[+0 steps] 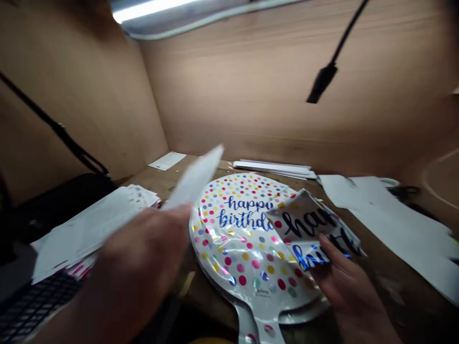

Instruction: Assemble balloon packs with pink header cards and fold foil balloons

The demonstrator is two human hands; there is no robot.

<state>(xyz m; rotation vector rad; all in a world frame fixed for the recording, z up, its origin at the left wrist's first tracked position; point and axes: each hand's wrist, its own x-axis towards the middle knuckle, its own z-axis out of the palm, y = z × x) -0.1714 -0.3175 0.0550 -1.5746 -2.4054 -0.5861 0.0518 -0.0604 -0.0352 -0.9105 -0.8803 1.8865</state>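
Flat foil balloons (247,258), white with coloured dots and blue "happy birthday" lettering, lie stacked mid-table with their tails toward me. Over their right side, my right hand (344,277) is closed on a folded foil balloon (304,224) of the same print, thumb on top. My left hand (147,258), smeared by motion, is raised left of the stack. A white paper piece (197,179) sticks up from its closed fingers, blurred; I cannot tell whether it is a card or an envelope.
A pile of white printed packets (89,224) lies at left above a black mesh basket (39,306). White paper sheets (398,229) spread at right, and white strips (274,168) lie at the back. A black cable connector (322,82) hangs before the wooden back wall (272,95).
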